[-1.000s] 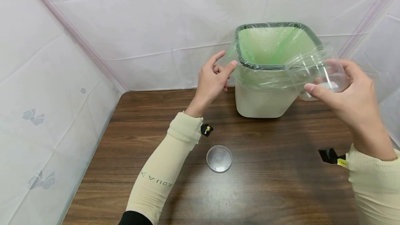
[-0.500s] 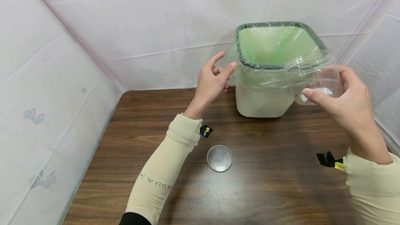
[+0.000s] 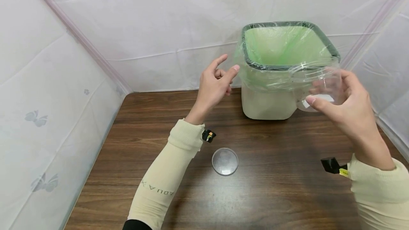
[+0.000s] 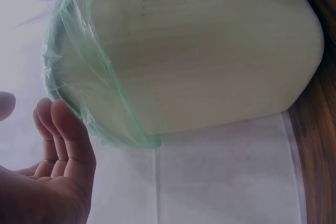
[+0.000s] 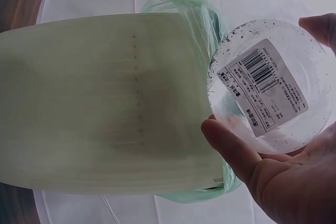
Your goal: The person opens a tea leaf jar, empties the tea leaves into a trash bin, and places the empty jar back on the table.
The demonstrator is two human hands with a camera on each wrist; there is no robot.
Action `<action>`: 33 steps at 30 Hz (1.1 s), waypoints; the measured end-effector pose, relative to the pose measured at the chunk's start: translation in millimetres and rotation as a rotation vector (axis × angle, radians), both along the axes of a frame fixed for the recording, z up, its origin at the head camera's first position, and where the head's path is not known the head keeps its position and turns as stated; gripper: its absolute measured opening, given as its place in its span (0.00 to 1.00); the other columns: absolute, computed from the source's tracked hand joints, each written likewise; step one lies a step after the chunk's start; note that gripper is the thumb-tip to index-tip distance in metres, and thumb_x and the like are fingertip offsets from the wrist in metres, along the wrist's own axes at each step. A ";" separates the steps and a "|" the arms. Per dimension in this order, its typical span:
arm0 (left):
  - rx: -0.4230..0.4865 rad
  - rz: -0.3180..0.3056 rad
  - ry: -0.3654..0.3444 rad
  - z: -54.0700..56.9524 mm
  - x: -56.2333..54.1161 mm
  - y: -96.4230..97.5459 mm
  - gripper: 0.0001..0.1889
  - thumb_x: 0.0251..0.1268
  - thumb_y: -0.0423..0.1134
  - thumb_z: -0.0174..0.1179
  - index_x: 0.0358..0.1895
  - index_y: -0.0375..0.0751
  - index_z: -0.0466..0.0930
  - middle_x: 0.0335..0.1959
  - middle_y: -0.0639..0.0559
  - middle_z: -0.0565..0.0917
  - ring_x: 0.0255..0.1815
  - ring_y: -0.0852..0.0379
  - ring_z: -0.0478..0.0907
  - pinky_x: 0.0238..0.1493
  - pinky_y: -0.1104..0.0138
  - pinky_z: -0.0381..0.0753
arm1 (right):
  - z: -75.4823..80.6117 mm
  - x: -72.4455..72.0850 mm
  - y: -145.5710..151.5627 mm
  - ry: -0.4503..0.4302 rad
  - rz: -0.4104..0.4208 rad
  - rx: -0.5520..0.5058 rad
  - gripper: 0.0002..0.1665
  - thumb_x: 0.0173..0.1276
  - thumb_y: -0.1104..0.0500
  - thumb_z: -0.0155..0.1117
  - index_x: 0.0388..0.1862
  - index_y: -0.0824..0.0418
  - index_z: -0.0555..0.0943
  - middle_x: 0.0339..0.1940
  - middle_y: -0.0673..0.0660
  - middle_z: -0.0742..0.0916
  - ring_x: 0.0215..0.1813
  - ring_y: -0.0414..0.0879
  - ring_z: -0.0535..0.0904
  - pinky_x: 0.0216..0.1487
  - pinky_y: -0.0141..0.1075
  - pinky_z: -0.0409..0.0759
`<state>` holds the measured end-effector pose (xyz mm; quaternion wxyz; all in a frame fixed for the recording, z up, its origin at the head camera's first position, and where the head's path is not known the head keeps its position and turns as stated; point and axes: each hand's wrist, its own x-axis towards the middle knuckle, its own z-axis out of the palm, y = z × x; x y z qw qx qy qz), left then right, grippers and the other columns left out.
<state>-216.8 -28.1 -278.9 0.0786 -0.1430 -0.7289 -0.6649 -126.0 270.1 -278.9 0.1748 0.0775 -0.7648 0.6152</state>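
Note:
My right hand (image 3: 351, 105) grips a clear plastic jar (image 3: 319, 84) by its side, in front of the bin's right front corner. The jar has no lid on, and its mouth faces up. A white barcode label (image 5: 265, 87) and small dark specks show on its base in the right wrist view. The trash can (image 3: 268, 105) is pale, with a dark rim and a green plastic bag (image 3: 262, 47) lining it. My left hand (image 3: 214, 84) hovers left of the can, holding nothing, its index finger and thumb extended and the other fingers loosely bent.
A round clear lid (image 3: 225, 161) lies flat on the brown wooden table (image 3: 271, 194). White sheeting (image 3: 179, 20) covers the walls behind and at both sides. The can stands against the back wall.
My right hand has brought the jar down and slightly left, turning it from tilted towards the can to nearly upright. My left hand has shifted slightly left. The lid stays put.

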 end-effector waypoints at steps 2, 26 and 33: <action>0.003 0.003 0.000 -0.1 0.9 -0.4 0.32 0.67 0.50 0.66 0.72 0.49 0.71 0.22 0.44 0.78 0.18 0.43 0.77 0.27 0.56 0.84 | -1.2 -0.3 -0.6 0.014 0.045 -0.046 0.40 0.56 0.76 0.71 0.67 0.56 0.73 0.48 0.52 0.88 0.47 0.40 0.85 0.37 0.23 0.81; 0.007 0.014 0.001 -3.5 9.5 -7.8 0.31 0.67 0.48 0.66 0.72 0.49 0.71 0.21 0.41 0.77 0.21 0.37 0.76 0.27 0.53 0.84 | -17.5 2.8 -5.5 0.044 0.210 -0.205 0.44 0.54 0.84 0.65 0.68 0.62 0.68 0.53 0.56 0.84 0.52 0.44 0.84 0.41 0.24 0.81; -0.001 0.025 -0.004 -4.5 12.2 -10.7 0.31 0.67 0.50 0.66 0.72 0.49 0.71 0.20 0.47 0.78 0.19 0.42 0.76 0.26 0.54 0.84 | -26.0 2.7 -7.2 0.051 0.252 -0.237 0.45 0.53 0.86 0.62 0.68 0.62 0.66 0.55 0.57 0.83 0.53 0.44 0.84 0.43 0.24 0.81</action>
